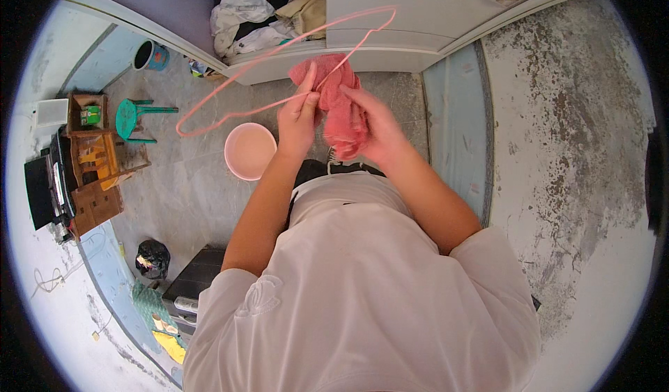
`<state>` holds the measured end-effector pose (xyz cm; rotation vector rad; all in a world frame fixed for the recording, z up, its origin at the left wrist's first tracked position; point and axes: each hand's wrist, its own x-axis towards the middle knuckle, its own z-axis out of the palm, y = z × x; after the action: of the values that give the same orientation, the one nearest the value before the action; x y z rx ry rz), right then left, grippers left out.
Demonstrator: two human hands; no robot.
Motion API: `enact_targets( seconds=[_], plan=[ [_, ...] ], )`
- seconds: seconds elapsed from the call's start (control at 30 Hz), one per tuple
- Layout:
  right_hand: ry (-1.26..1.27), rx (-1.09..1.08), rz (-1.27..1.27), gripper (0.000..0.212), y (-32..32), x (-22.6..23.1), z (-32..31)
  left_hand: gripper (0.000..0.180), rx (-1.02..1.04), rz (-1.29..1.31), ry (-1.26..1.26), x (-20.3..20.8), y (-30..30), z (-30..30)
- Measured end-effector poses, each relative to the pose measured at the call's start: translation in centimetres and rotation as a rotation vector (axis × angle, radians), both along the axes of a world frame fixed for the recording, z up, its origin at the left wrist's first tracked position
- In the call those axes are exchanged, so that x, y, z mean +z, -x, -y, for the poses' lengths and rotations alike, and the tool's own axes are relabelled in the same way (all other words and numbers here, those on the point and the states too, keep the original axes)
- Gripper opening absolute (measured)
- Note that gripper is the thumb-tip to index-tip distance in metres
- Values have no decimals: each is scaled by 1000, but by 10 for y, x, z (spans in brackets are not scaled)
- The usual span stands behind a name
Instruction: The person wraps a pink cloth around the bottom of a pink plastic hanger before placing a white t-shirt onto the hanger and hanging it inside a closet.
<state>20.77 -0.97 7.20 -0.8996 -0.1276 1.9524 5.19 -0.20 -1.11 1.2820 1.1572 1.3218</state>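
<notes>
You stand over a grey floor, its paler lines just visible. On your right rises a white wall, its paint flaking in dark patches, with a pale blue strip along its foot. Ahead of you is a white cabinet; its open compartment holds a heap of clothes, white, tan and black.

To your left, a green stool lies tipped over, legs pointing sideways, with a blue bucket beyond it and a wooden stand nearer the left wall. A black bag sits on the floor near a black case, which your left sleeve partly hides. Closest to your work is a pink basin, on the floor just left of your left forearm; you cannot tell what fills it.

The red cloth is bunched in front of you, between your hands. Your left grip is closed on its left edge, and the bar of a pink hanger crosses at the thumb. The hanger reaches out left and ahead, one arm passing over the cloth. Your right grip is clamped on the cloth's right side, thumb on top.
</notes>
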Motion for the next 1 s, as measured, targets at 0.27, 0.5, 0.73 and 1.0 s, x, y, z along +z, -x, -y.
enact_targets(
  seconds=[0.27, 0.5, 0.73, 1.0],
  plan=[
    [-201, 71, 303, 30, -59, 6, -33, 48, -221, -11, 225, -7, 49, 22],
    [-71, 114, 49, 35, 1, -21, 6, 43, -134, -200, 47, 6, 16, 12],
    [-63, -19, -170, 29, -51, -39, -28, 49, -206, 72, 204, 5, 23, 32],
    [-88, -43, -165, 34, -60, -60, -41, 49, -189, 177, 345, -2, 35, 35]
  ],
)
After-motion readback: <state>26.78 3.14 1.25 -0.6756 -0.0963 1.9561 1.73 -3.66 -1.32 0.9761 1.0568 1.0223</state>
